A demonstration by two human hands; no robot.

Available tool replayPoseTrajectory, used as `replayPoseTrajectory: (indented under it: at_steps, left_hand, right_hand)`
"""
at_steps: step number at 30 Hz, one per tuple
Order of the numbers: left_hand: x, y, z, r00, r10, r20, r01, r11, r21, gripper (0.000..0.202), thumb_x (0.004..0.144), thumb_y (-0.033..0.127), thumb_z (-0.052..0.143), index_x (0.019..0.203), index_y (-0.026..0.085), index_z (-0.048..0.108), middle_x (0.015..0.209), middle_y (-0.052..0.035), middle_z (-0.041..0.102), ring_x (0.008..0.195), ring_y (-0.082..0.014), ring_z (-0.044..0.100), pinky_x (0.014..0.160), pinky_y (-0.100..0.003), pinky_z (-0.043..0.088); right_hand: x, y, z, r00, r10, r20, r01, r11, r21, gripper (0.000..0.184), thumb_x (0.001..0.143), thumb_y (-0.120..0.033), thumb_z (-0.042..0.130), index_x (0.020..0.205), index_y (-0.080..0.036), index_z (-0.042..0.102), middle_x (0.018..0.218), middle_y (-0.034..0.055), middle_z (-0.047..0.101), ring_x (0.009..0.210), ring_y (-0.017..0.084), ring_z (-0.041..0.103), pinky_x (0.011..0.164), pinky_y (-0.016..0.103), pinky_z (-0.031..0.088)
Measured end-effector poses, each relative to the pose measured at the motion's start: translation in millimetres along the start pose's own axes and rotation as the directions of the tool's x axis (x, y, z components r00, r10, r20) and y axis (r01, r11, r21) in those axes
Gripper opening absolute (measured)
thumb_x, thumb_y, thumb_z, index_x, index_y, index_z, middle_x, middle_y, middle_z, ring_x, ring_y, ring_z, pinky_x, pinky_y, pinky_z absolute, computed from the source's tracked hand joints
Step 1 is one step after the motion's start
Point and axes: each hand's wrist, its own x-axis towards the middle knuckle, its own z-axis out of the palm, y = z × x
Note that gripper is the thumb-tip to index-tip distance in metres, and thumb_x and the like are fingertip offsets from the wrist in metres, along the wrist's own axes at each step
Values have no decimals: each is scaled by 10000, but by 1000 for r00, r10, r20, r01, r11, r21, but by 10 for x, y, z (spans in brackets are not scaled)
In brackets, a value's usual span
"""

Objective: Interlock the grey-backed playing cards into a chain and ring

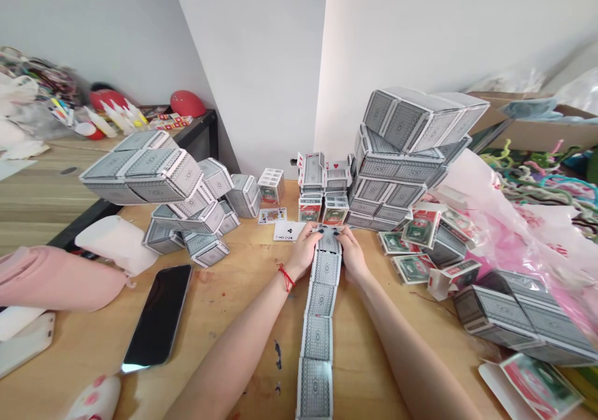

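Observation:
A long row of joined playing cards (pixel 317 336), patterned backs up, runs from the near edge toward the back of the table. My left hand (pixel 304 247), with a red string bracelet (pixel 286 278) at the wrist, grips the far end from the left. On the other side my right hand (pixel 351 253) grips the same end, thumb on top. Both hands are closed, and their fingertips are partly hidden. Just beyond them lie a loose two of clubs (pixel 284 230) and a face card (pixel 271 215).
Stacked card blocks rise at left (pixel 161 177) and right (pixel 397 171). Card boxes (pixel 311 208) stand at the back; more boxes (pixel 413 269) lie at right near pink plastic (pixel 509 233). At left are a black-screened phone (pixel 159 317) and a pink pouch (pixel 65 276).

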Motion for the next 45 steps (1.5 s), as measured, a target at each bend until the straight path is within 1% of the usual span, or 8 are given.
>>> replayPoseTrajectory:
  at_steps: [4,11,17,20,26,30,37,45]
  left_hand:
    - [-11,2,24,1000,6,11,-6,999,-37,79,735,214,415,742,173,482,681,11,478,624,-110,448,582,-217,375]
    - [-7,-23,-61,984,166,58,-174,968,183,150,767,188,337,709,172,475,715,-3,493,689,-124,460,654,-225,383]
    - [-10,2,-139,955,275,114,-295,928,228,163,780,166,342,734,173,498,756,-7,516,754,-130,482,729,-234,383]
    - [4,17,-159,956,271,114,-291,924,247,187,773,157,354,774,168,541,828,-23,566,831,-145,511,776,-246,384]
    - [47,-55,-136,983,184,14,-179,933,311,233,805,253,372,834,152,579,785,-33,595,741,-151,532,672,-258,404]
    - [37,-142,-68,962,259,-90,-181,846,501,182,774,334,487,768,161,545,741,-22,571,710,-143,513,661,-258,386]
    - [1,-216,-31,933,351,-76,-242,771,590,167,804,327,460,782,168,506,758,-34,548,703,-144,505,657,-265,378]
    - [-12,-225,-24,907,401,-126,-239,739,630,229,803,317,455,624,181,414,619,4,471,600,-126,448,590,-247,345]
  right_hand:
    - [-15,5,-27,1000,13,-27,-13,1000,2,96,698,-298,450,730,-224,502,751,-17,589,698,173,543,618,254,418]
    - [-18,-23,-37,993,86,78,-101,972,211,221,717,-377,400,746,-207,539,663,7,588,618,187,550,574,290,413]
    - [9,50,-36,955,258,144,-290,914,282,207,668,-373,634,760,-199,571,591,-33,551,510,120,473,506,239,376]
    - [22,100,-73,959,237,153,-270,927,259,235,650,-384,664,736,-188,566,579,-35,529,505,109,457,503,232,377]
    - [61,189,-123,997,54,59,-57,997,51,271,679,-449,617,713,-191,541,610,-14,532,559,134,471,535,253,382]
    - [52,199,-99,996,-84,26,87,985,-147,269,705,-453,575,691,-189,528,585,-28,496,538,122,430,522,241,349]
    - [26,169,-35,984,-138,-114,86,923,-375,344,743,-492,483,579,-191,452,526,-36,438,515,119,396,510,236,319]
    - [5,160,-8,963,-250,-104,149,811,-566,341,791,-459,405,564,-206,391,505,-32,434,495,126,407,490,234,309]
